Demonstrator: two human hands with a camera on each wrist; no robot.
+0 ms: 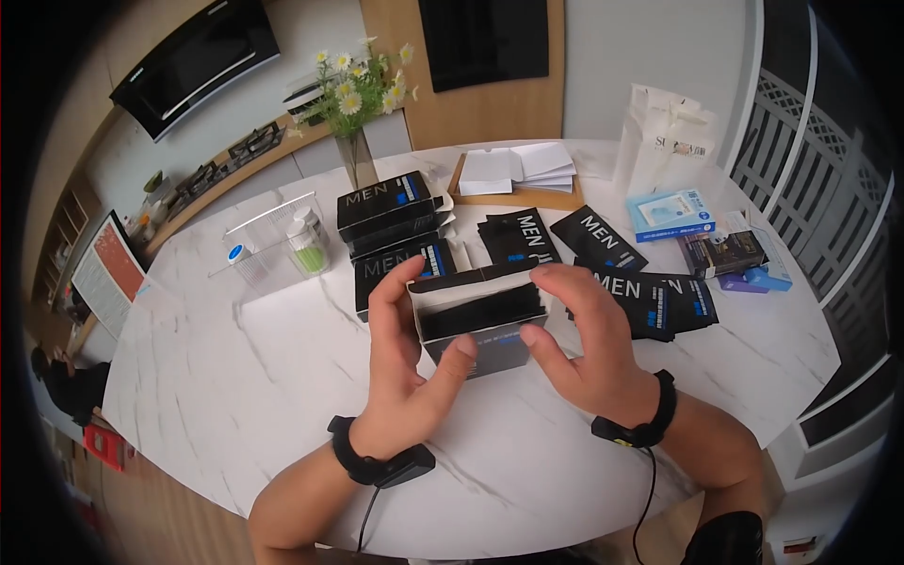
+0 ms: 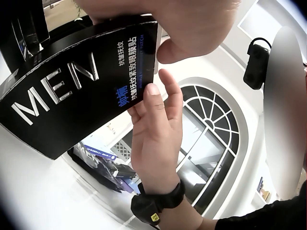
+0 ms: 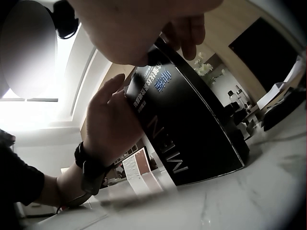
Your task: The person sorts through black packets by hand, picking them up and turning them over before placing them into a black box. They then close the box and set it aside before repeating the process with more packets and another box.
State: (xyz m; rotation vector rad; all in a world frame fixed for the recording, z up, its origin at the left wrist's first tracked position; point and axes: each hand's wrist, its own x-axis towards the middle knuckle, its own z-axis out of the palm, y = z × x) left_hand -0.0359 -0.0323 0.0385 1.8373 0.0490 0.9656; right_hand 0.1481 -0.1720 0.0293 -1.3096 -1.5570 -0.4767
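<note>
Firstly, head view: one open black box point(image 1: 494, 354), upright above the near middle of the tabletop point(image 1: 273, 367), the inside filled with a row of black packets point(image 1: 482, 311), too tightly packed to count. Hands, two, both holding that box between them: the left hand point(image 1: 394, 381) along one side, thumb over the near face; the right hand point(image 1: 603, 363) at the other end, thumb and forefinger spread across its corners. Wristbands point(image 1: 356, 457), two, one per arm. Behind the box: printed boxes point(image 1: 386, 223), at least two, stacked; loose packets point(image 1: 596, 237), at least four, partly overlapping. Further: flower vase point(image 1: 356, 160), one; wooden tray point(image 1: 537, 200) with white papers, one; paper bag point(image 1: 659, 141), one; blue-and-white box point(image 1: 670, 212), one; clear holder point(image 1: 268, 221), one, with small bottles.

Left wrist view: one large "MEN" face of the held box; right thumb against its edge; arched window point(image 2: 211, 129), one.

Right wrist view: the opposite "MEN" face, one, left hand beside it; sign board point(image 3: 139, 170), one. Whether the box touches the tabletop, cannot tell.
</note>
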